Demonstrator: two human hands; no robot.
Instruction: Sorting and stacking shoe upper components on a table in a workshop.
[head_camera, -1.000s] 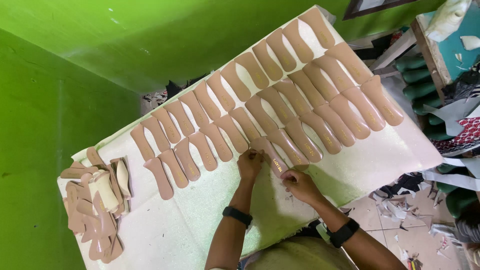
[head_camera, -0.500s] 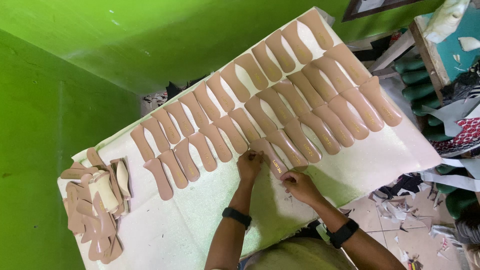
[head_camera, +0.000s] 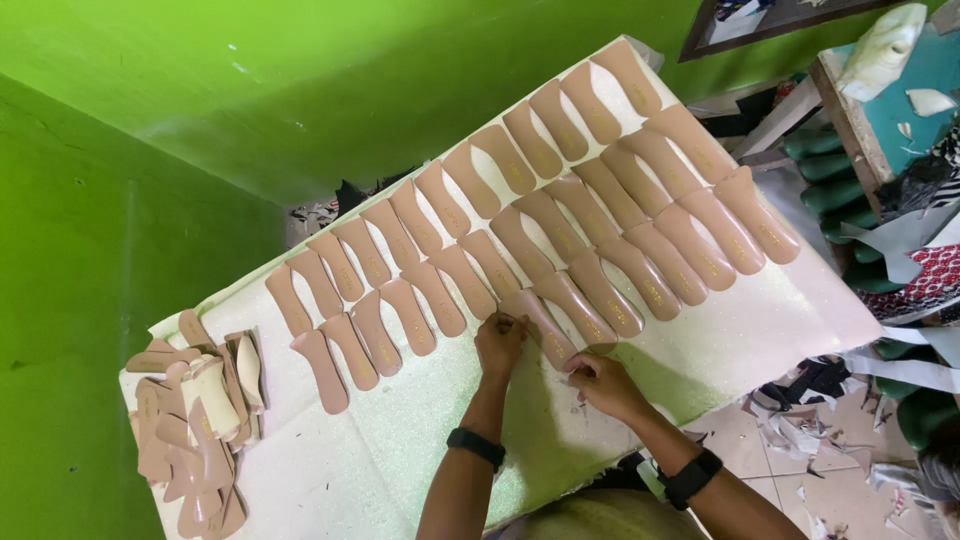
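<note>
I stood over a long white foam-topped table (head_camera: 330, 460) set against bright green walls (head_camera: 150, 150), looking down at my own two forearms. Both hands worked on one tan leather-like insole piece (head_camera: 545, 325), long and waisted like a shoe sole, lying flat at the near edge of the layout.

My left hand (head_camera: 500, 343) was curled, fingertips pinched down on the piece's narrow end; I could not tell whether it gripped the piece or only pressed it. My right hand (head_camera: 600, 382) was loosely closed, fingers resting on the wider end just beside my body. Each wrist wore a black band (head_camera: 476, 447).

Beyond my knuckles, two rows of matching tan insole pieces (head_camera: 560, 200) ran diagonally away, laid side by side and nearly touching. Far off my left elbow sat a loose heap of the same tan pieces (head_camera: 190, 430), mixed with a few cream ones. Off my right elbow, scraps of material (head_camera: 800, 410) littered the tiled floor.

The risks, as I judged them: the piece lay tight against its neighbours, so a sideways push from either hand could have nudged the next ones out of line or made them overlap. Pressing unevenly could have left it skewed or creased. It also sat close to the table's near edge, where a careless drag toward me could have slid it off among the floor scraps.
</note>
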